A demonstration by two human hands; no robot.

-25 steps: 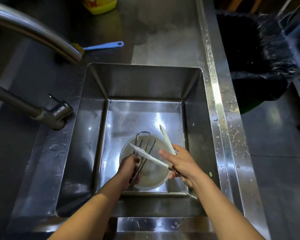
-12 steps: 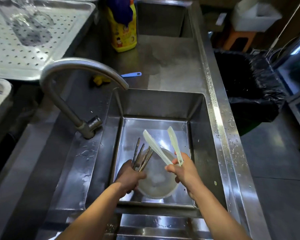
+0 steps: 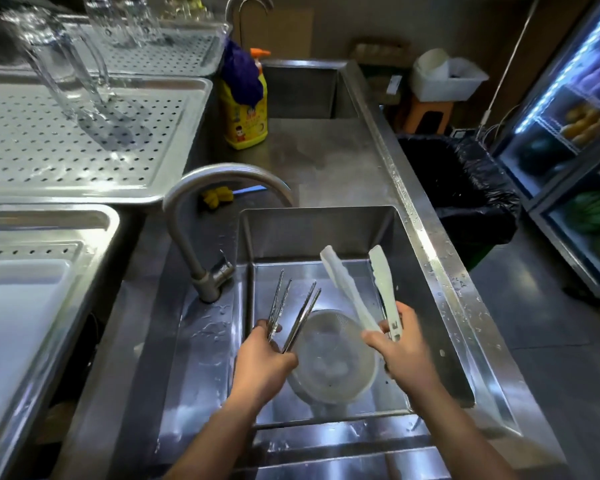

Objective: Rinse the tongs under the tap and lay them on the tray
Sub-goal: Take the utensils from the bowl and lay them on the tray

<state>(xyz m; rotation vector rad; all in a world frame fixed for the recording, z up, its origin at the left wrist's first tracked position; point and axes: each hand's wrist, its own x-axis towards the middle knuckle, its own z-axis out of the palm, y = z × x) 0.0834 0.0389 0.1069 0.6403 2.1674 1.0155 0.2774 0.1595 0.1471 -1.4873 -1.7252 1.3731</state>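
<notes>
My right hand [image 3: 404, 348] grips white plastic tongs [image 3: 352, 292] by the hinge end, their two arms spread and pointing up and away over the steel sink [image 3: 426, 258]. Thin metal tongs [image 3: 291, 310] fan out of my left hand [image 3: 262, 362], which holds them above the sink's left half. The curved tap [image 3: 201, 216] stands at the sink's left rim, its spout arching over the back edge; I see no water running. A perforated steel tray [image 3: 94, 147] lies up left on the counter.
A mesh strainer bowl [image 3: 333, 358] sits in the sink bottom under my hands. Clear glass jugs [image 3: 66, 71] stand on the trays. A yellow detergent bottle [image 3: 245, 116] is behind the tap. A black-lined bin [image 3: 465, 181] stands right of the counter.
The view has tilted up from the sink to take in the tap and trays. Both hands have lifted their tongs higher out of the basin, tips now pointing away.
</notes>
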